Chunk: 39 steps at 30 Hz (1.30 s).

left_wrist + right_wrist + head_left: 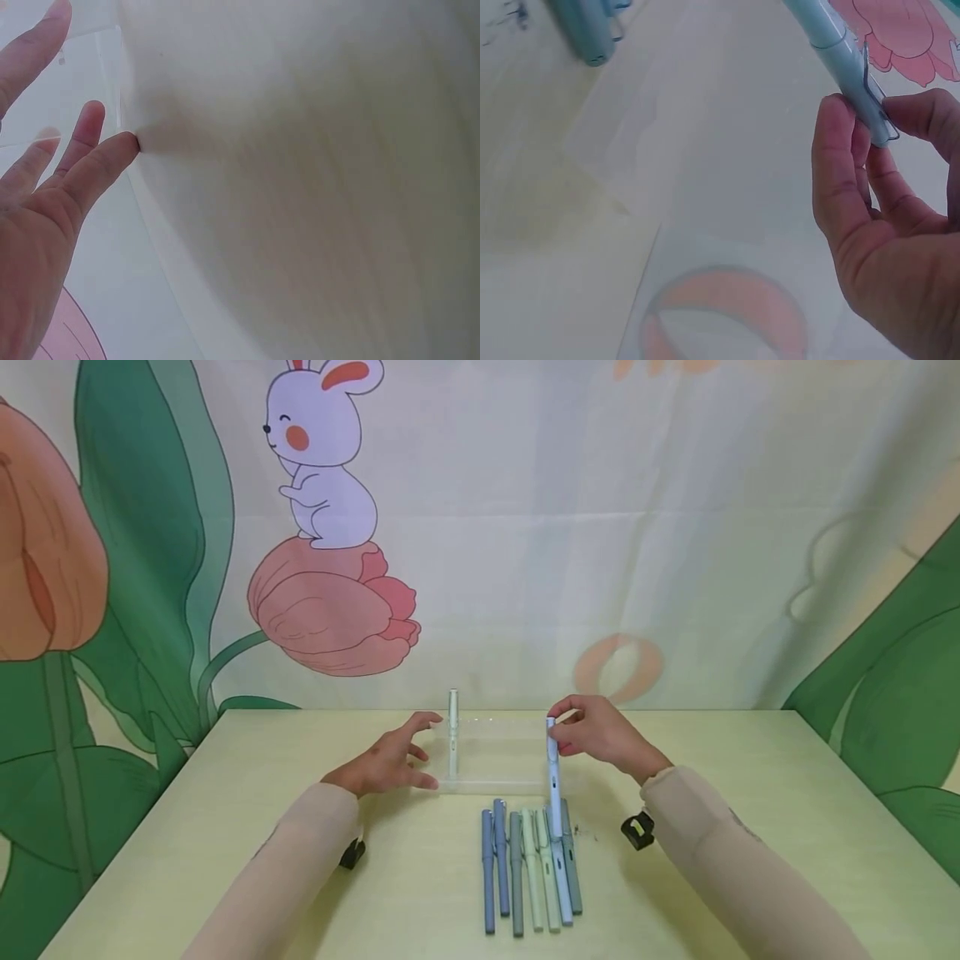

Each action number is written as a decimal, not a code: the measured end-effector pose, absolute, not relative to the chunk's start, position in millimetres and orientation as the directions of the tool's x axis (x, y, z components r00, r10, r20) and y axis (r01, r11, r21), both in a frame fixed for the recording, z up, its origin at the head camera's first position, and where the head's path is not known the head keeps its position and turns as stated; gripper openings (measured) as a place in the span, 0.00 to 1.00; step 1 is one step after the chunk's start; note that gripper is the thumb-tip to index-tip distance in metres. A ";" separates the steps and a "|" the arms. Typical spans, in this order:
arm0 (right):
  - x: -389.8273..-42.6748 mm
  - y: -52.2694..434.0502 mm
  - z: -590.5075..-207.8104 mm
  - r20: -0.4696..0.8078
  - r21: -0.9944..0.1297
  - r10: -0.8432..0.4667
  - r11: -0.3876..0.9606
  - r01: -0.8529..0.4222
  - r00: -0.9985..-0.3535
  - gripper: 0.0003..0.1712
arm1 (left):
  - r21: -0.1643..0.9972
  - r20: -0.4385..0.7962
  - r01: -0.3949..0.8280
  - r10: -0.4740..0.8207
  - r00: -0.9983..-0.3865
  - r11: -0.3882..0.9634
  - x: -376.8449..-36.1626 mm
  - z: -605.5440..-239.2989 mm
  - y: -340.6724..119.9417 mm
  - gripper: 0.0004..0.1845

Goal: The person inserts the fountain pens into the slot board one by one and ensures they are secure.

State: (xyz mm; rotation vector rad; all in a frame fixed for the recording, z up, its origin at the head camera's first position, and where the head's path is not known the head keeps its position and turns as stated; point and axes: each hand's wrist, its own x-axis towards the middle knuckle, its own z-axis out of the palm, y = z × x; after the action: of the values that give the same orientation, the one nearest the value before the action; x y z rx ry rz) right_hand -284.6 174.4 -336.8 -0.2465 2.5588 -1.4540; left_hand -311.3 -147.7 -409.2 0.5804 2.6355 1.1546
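Observation:
My right hand [600,735] pinches a light blue capped pen [555,785] by its clip end, between thumb and fingers. The pen hangs nearly upright, lower end over the loose pens. In the right wrist view its wire clip shows beside the thumb. A clear plastic pen stand [495,787] sits at the back of the table, with a pale green pen [453,735] lying across its left part. At the stand's left end is my left hand [390,758], fingers spread; the left wrist view shows a fingertip [127,142] at the clear edge.
In front of the stand, several capped pens lie side by side: dark blue [488,872], grey-green [516,877], pale green [532,877] and light blue [564,893]. A printed curtain [675,527] hangs behind the table's back edge.

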 end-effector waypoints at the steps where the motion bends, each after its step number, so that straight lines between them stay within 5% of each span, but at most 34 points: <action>1: -286.1 172.0 -334.6 -0.078 -0.863 -0.234 0.503 -0.052 -0.969 0.16 | 0.743 -0.029 0.271 0.434 -0.900 0.612 -311.5 -409.1 -147.6 0.52; 39: -327.0 104.2 -318.3 0.101 -0.891 -0.217 0.414 -0.185 -0.971 0.14 | 0.754 -0.043 0.236 0.405 -0.914 0.613 -312.1 -410.0 -147.0 0.52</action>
State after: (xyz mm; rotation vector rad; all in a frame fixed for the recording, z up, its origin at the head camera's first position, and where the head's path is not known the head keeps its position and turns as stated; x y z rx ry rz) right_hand -327.0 104.2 -318.3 -0.3719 2.6164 -1.6431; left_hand -312.1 -147.0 -410.0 0.5291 2.6286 1.1841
